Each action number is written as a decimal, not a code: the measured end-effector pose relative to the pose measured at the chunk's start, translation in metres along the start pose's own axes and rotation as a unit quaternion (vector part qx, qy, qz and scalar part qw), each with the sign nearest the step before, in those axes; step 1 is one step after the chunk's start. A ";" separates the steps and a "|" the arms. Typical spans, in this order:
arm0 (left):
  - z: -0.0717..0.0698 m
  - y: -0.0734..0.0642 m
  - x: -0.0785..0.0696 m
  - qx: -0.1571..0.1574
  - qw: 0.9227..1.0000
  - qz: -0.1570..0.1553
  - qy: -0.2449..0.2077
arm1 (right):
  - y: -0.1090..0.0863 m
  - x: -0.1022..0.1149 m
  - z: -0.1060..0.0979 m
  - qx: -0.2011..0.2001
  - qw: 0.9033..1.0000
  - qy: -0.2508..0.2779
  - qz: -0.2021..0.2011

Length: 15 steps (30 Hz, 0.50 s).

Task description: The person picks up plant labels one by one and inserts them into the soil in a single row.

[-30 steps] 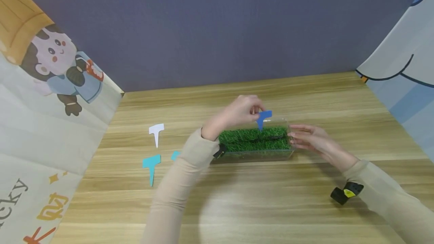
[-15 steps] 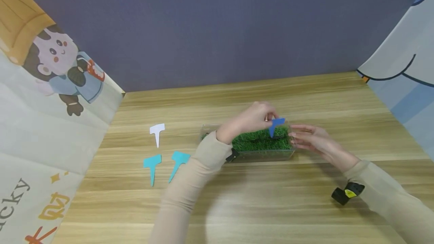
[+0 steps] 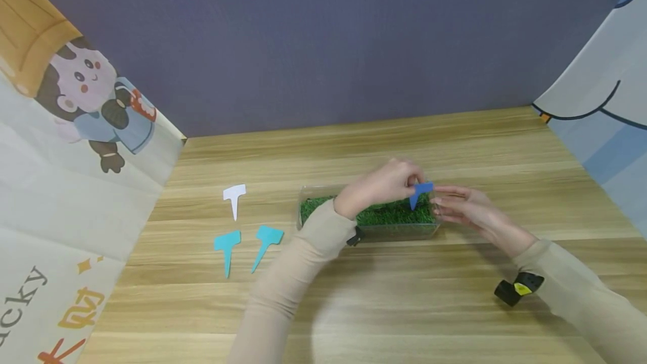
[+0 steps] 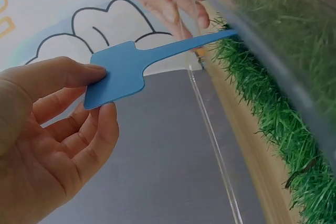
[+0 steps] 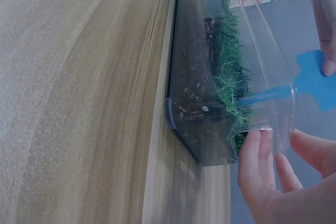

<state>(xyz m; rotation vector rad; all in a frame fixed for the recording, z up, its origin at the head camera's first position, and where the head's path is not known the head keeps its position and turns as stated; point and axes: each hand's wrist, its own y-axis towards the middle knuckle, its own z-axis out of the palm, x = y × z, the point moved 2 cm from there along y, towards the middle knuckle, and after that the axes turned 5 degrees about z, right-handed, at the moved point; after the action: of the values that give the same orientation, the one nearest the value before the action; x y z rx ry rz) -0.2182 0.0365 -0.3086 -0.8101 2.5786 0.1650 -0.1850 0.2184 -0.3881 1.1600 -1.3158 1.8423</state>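
My left hand (image 3: pixel 386 187) pinches the wide head of a blue T-shaped plant label (image 3: pixel 420 191) between thumb and fingers. In the left wrist view, the label's narrow stem (image 4: pixel 184 46) runs down to the green artificial grass (image 4: pixel 262 108). The right wrist view has the stem's tip at the grass surface, near the box's right end; how deep it sits is hidden. The clear box (image 3: pixel 389 233) holds the grass over dark, soil-like filling (image 5: pixel 194 85). My right hand (image 3: pixel 467 209) touches the box's right end wall with fairly straight fingertips.
Left of the box lie a white plant label (image 3: pixel 234 198) and two turquoise ones, the first turquoise label (image 3: pixel 227 246) and the second turquoise label (image 3: pixel 266 239), flat on the wooden table (image 3: pixel 394 296). A dark grey panel (image 3: pixel 333 44) stands behind.
My left hand has moved right and down with the blue plant label, bringing its stem to the grass at the box's right end. My right hand has stayed at the end wall.
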 end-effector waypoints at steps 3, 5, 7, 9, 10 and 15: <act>0.003 0.001 0.000 0.000 1.000 0.003 0.011 | 0.000 0.000 0.000 0.001 1.000 0.007 -0.001; 0.004 0.001 0.000 -0.002 1.000 0.006 0.020 | -0.001 0.000 0.000 0.001 1.000 0.008 -0.001; 0.005 0.001 -0.001 -0.006 1.000 0.008 0.028 | -0.001 0.000 0.001 0.001 1.000 0.005 -0.001; 0.006 0.001 -0.002 -0.007 0.999 0.007 0.036 | -0.001 -0.001 0.001 0.001 1.000 0.000 0.000; 0.006 0.001 -0.002 -0.008 0.999 0.008 0.042 | -0.001 -0.001 0.001 0.001 1.000 -0.003 0.001; 0.007 0.002 -0.004 -0.008 0.997 0.015 0.074 | 0.000 -0.001 0.001 0.003 1.000 -0.004 0.000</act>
<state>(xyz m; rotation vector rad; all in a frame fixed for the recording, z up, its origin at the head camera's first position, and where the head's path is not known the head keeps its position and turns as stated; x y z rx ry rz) -0.2141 0.0419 -0.3129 -0.8187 2.7314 0.1393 -0.1841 0.2175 -0.3887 1.1716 -1.3156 1.8457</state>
